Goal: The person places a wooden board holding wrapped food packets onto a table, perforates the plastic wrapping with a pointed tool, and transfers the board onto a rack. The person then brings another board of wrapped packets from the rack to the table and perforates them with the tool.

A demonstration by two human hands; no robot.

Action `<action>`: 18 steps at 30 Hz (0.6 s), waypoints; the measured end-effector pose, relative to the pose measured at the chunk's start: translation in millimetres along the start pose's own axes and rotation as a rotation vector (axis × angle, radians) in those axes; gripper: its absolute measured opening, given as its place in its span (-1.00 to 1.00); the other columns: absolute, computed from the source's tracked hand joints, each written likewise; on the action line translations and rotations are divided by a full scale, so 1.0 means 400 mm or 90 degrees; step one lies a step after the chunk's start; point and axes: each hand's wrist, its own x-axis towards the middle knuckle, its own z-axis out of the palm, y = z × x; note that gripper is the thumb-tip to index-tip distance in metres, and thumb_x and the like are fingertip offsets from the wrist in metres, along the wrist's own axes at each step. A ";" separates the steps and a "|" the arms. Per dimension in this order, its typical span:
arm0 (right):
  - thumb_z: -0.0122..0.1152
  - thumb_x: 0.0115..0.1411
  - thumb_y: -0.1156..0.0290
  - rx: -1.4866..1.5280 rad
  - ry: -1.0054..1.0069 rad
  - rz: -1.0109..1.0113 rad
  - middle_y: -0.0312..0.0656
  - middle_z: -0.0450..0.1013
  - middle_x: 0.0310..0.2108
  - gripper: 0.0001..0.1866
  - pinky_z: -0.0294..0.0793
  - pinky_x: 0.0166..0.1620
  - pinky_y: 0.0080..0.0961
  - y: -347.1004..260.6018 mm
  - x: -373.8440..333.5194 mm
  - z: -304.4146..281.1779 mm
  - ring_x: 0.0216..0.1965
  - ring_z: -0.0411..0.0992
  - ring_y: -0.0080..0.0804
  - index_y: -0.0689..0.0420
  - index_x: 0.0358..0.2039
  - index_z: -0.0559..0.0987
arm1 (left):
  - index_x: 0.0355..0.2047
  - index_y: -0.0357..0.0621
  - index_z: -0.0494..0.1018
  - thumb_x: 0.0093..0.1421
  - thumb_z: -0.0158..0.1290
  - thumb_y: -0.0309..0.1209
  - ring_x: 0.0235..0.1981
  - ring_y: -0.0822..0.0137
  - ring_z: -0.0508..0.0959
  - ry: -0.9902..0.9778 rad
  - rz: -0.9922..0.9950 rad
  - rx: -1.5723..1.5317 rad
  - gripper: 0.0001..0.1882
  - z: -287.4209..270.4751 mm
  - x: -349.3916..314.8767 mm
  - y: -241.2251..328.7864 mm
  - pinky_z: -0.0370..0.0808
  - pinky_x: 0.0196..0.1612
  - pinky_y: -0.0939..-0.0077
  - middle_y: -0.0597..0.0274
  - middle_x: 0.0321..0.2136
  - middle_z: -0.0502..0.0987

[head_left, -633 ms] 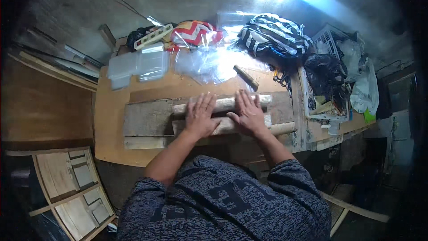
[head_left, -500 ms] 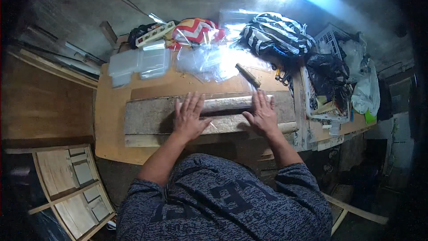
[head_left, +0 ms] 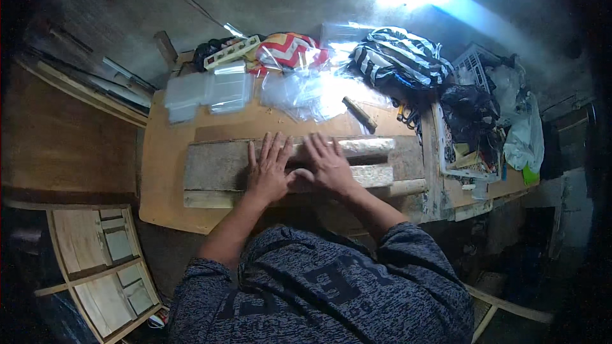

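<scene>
My left hand (head_left: 271, 169) and my right hand (head_left: 326, 162) lie flat, fingers spread, side by side on a long pale roll (head_left: 370, 147) that rests on a grey weathered board (head_left: 213, 165) across the wooden table (head_left: 162, 165). The thumbs nearly touch. A second pale strip (head_left: 376, 175) shows just right of my right hand, nearer me. Neither hand grips anything; both press down with open palms. The middle of the roll is hidden under my hands.
At the back of the table lie clear plastic boxes (head_left: 210, 89), crumpled plastic bags (head_left: 306, 92), a red-and-white zigzag cloth (head_left: 290, 48), a striped bag (head_left: 398, 60) and a small dark tool (head_left: 360, 113). A cluttered tray (head_left: 468, 146) stands right. Wooden frames (head_left: 95, 261) sit lower left.
Both hands have come together toward the middle of the roll; half a second ago they were spread apart on it. The view has shifted slightly.
</scene>
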 end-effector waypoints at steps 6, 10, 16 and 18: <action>-0.33 0.20 -0.44 -0.057 -0.021 0.136 -0.01 -0.03 0.41 0.02 -0.47 0.42 -0.04 0.115 -0.056 -0.035 0.45 -0.15 -0.26 0.16 0.39 0.01 | 0.40 0.06 -0.05 0.19 0.06 0.00 0.42 0.11 -0.07 0.017 0.009 -0.053 -0.14 0.018 -0.005 -0.016 -0.29 0.35 -0.30 0.15 0.40 -0.02; -0.19 0.26 -0.28 -0.124 -0.111 0.247 -0.05 -0.14 0.44 -0.08 -0.59 0.40 0.01 0.239 -0.130 -0.120 0.47 -0.28 -0.33 0.12 0.41 -0.05 | 0.40 0.04 -0.06 0.21 0.05 -0.06 0.42 0.12 -0.04 0.023 -0.021 -0.046 -0.16 0.004 -0.017 -0.067 -0.30 0.34 -0.32 0.14 0.39 -0.01; 0.10 0.17 0.19 -0.120 -0.143 0.196 -0.07 0.44 -0.01 -0.53 -0.23 0.39 0.09 0.304 -0.125 -0.197 0.14 0.36 -0.20 0.04 0.08 0.39 | 0.22 -0.01 0.24 0.17 0.07 -0.31 0.25 0.10 0.23 -0.038 -0.032 -0.070 -0.41 -0.033 0.006 -0.118 0.08 0.25 -0.08 0.12 0.20 0.28; 0.11 0.13 0.32 -0.180 -0.106 0.107 -0.18 0.47 -0.28 -0.80 0.01 0.30 0.05 0.303 -0.124 -0.216 -0.09 0.46 -0.20 0.02 -0.22 0.46 | 0.13 -0.04 0.33 0.15 0.08 -0.35 0.18 0.09 0.32 -0.062 -0.025 -0.073 -0.50 -0.027 0.010 -0.125 0.15 0.20 -0.02 0.11 0.11 0.37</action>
